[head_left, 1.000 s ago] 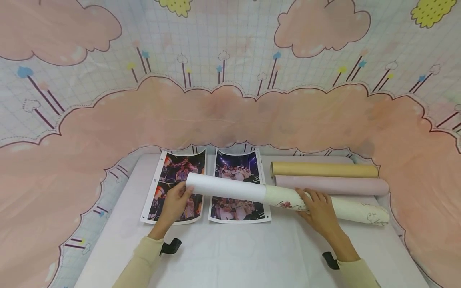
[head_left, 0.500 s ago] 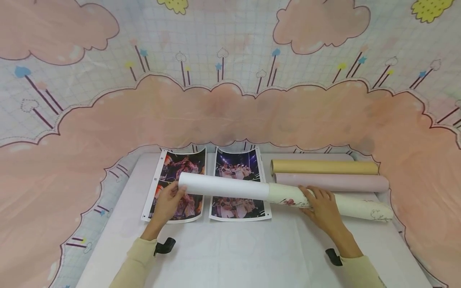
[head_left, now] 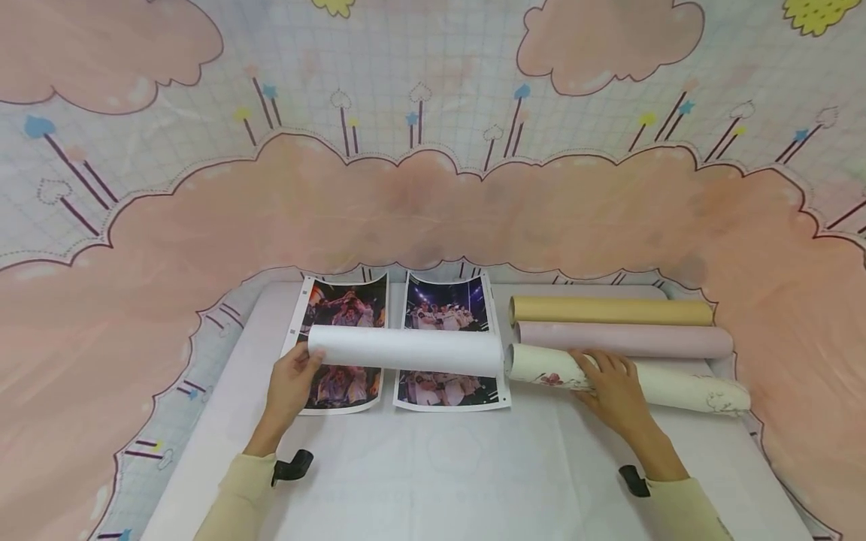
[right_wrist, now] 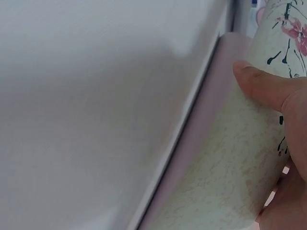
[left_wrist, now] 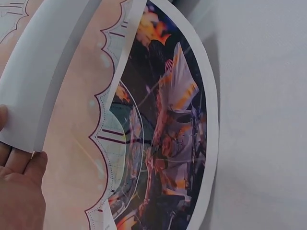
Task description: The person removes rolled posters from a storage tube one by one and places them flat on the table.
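My left hand (head_left: 289, 379) pinches the left end of a white paper roll (head_left: 406, 350), thumb on the near side. The roll is held level over two printed photo sheets. In the left wrist view, fingertips show under the lower end of the white roll (left_wrist: 45, 62). My right hand (head_left: 612, 387) grips a cream wallpaper roll (head_left: 690, 387) with a floral print, around its middle. The open left end of the cream roll faces the white roll's right end, a narrow gap between them. In the right wrist view, the thumb (right_wrist: 261, 86) lies along the cream roll.
The left photo sheet (head_left: 345, 387) and right photo sheet (head_left: 446, 300) lie side by side at the back of the white table (head_left: 446, 481), edges curling. A gold roll (head_left: 609, 309) and a pink roll (head_left: 622, 340) lie behind the cream roll. A cloud-print cloth (head_left: 433, 210) hangs behind.
My left hand has moved left, sliding the white roll out of the cream roll until the two came apart. The cream roll and my right hand have shifted slightly right.
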A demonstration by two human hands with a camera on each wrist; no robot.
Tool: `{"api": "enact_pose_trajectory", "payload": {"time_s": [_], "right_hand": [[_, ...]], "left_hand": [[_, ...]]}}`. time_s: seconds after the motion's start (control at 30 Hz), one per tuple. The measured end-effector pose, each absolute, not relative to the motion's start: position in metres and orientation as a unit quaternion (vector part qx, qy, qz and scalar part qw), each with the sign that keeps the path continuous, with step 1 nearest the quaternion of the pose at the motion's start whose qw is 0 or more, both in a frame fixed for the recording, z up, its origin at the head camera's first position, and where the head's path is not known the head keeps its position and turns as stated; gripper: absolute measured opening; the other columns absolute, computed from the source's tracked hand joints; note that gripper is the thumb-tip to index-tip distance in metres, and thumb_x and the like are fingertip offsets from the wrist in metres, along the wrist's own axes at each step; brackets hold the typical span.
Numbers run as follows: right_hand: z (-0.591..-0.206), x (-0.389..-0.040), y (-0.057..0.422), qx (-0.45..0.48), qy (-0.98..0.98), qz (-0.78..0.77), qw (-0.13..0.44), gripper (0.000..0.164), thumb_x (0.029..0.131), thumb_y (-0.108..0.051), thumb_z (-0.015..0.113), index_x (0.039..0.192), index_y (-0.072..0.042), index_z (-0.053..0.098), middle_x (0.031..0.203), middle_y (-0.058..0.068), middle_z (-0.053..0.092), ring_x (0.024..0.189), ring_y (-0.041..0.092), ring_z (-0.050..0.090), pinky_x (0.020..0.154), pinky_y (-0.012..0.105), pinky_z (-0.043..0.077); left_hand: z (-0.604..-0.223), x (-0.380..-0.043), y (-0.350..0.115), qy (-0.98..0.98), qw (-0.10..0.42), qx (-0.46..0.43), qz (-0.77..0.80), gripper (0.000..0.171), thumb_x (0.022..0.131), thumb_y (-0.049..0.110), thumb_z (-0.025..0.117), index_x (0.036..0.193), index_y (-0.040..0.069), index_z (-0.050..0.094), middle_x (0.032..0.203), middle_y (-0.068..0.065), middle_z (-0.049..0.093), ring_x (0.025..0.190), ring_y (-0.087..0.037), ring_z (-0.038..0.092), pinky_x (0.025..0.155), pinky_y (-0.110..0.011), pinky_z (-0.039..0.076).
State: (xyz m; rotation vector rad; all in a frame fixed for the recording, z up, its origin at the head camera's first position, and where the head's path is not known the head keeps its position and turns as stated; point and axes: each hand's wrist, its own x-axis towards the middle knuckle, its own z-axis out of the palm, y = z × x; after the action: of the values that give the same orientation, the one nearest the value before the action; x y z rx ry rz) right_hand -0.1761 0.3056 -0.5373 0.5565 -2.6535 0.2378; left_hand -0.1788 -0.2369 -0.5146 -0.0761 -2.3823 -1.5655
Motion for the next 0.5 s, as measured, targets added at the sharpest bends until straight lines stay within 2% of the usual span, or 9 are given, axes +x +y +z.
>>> {"api": "enact_pose_trajectory", "payload": {"time_s": [0.1,0.17,0.5], "right_hand": [[-0.539,-0.177,0.310,0.205,-0.953,0.081,0.206,0.081,0.065,-0.022,0.090,0.137,-0.017,0.052,0.122,0.015,0.060,0.110,0.042,0.056,0.095,0.061,0.038],[-0.540,-0.178,0.314,0.208,-0.955,0.075,0.200,0.081,0.065,-0.021,0.090,0.136,-0.017,0.053,0.122,0.015,0.060,0.110,0.042,0.056,0.095,0.061,0.038],[-0.542,-0.185,0.329,0.221,-0.956,0.058,0.186,0.082,0.061,-0.017,0.092,0.134,-0.016,0.055,0.124,0.015,0.060,0.109,0.043,0.057,0.095,0.063,0.038]], "left_hand": [[-0.514,-0.176,-0.240,-0.822,0.134,-0.012,-0.553,0.037,0.100,0.021,0.056,0.124,-0.007,0.059,0.126,-0.027,0.064,0.105,0.007,0.060,0.087,-0.002,0.043],[-0.514,-0.175,-0.240,-0.818,0.130,-0.006,-0.560,0.038,0.101,0.022,0.056,0.126,-0.007,0.057,0.128,-0.027,0.062,0.101,0.015,0.056,0.089,-0.002,0.042],[-0.510,-0.172,-0.235,-0.808,0.127,0.030,-0.574,0.042,0.100,0.026,0.056,0.128,-0.006,0.056,0.130,-0.024,0.062,0.101,0.017,0.056,0.093,-0.003,0.041]]}}
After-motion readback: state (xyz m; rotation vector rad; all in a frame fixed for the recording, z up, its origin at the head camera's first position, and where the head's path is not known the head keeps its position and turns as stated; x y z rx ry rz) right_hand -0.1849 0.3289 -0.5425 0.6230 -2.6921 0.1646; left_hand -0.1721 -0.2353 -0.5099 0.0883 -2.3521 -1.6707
